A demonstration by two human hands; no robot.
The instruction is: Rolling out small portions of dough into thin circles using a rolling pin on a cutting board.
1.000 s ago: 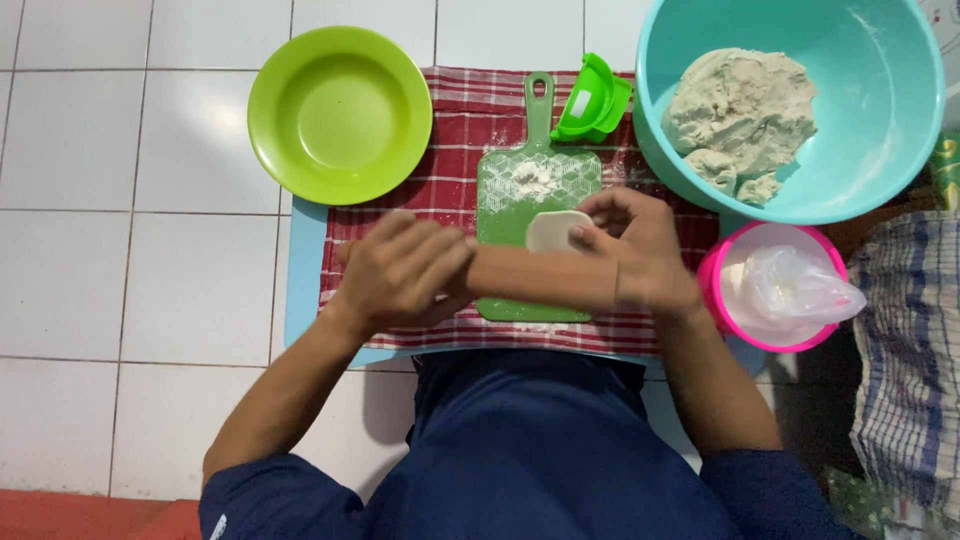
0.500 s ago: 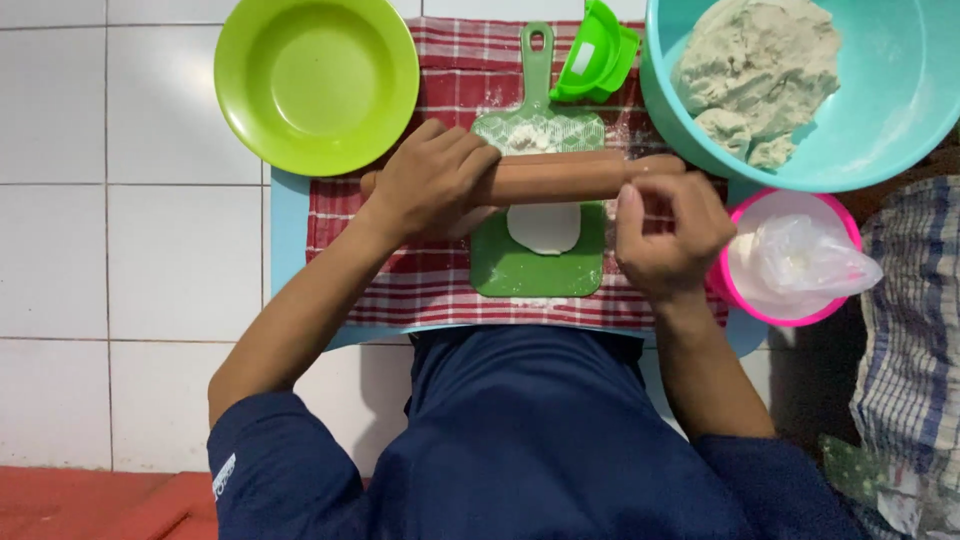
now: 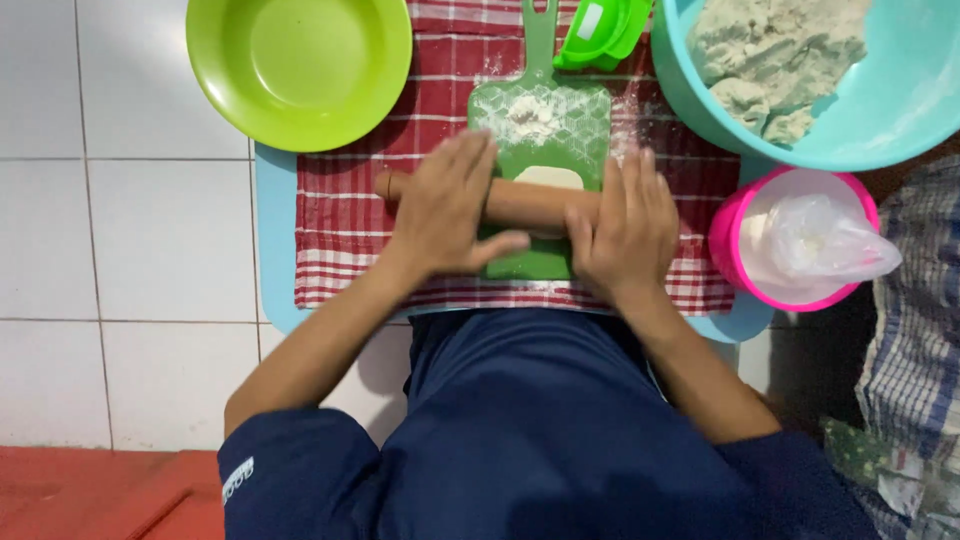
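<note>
1. A pale, flattened piece of dough [image 3: 548,178] lies on the green plastic cutting board with a handle [image 3: 540,262], near the board's middle; only its far edge shows, since the rest is hidden under the roller.
2. A light brown wooden rolling pin [image 3: 528,203] lies crosswise over the dough and the board, its left end sticking out over the cloth.
3. The left hand [image 3: 447,212] rests palm down on the left part of the pin, fingers stretched out flat and side by side, thumb pointing to the right along the board; it presses on the pin rather than closing round it.
4. The right hand [image 3: 625,228] lies palm down on the right part of the pin, fingers straight and slightly spread, likewise flat on top and not wrapped round.
5. A dusting of white flour [image 3: 530,115] sits on the far part of the board, just beyond the dough.
6. The board lies on a red and white checked cloth [image 3: 340,220], which covers a light blue tray or mat [image 3: 272,240] on the white tiled floor [image 3: 120,230].
7. Beyond the board's handle stands a small green plastic dumpling mould [image 3: 600,35].
8. At the far left is a round lime green plastic plate [image 3: 300,65].
9. At the far right a large turquoise plastic bowl [image 3: 900,110] holds a rough lump of dough [image 3: 775,55].
10. Just beside the right hand stands a pink plastic tub [image 3: 728,235] with a clear plastic bag [image 3: 820,240] in it.
</note>
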